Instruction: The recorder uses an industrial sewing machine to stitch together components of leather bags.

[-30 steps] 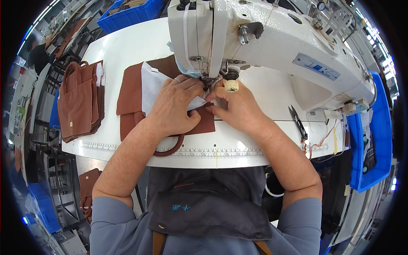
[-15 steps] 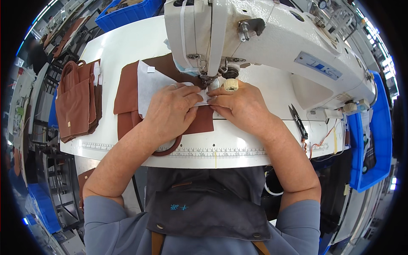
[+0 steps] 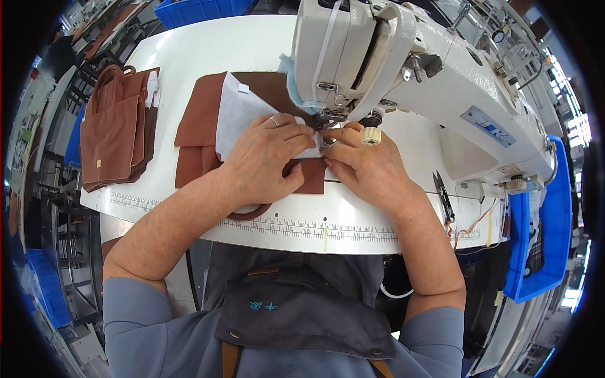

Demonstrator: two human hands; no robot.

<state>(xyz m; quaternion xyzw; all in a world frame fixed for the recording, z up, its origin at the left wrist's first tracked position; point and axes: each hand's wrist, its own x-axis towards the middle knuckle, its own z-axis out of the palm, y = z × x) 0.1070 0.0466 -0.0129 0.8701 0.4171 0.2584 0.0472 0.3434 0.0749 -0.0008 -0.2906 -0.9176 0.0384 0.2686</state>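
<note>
On the right, a blue-and-silver plate point(image 3: 488, 125) with large blue lettering stands on the white arm of the sewing machine point(image 3: 450, 85). Along the near edge of the white table point(image 3: 214, 44) runs a printed ruler scale point(image 3: 302, 229) with dark graduations and small numerals. Nearest of all, two bright-blue characters point(image 3: 263, 306) stand on the dark grey apron point(image 3: 302, 327).

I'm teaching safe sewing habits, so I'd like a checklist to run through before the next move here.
1. Left hand over the white sheet: ok.
2. Right hand at the sheet's right edge: ok.
3. Hands clear of the needle: cannot tell; needle too small to make out.
4. Thread snips apart from the sheet: ok.
5. Brown handle away from the sewing machine head: ok.
</note>
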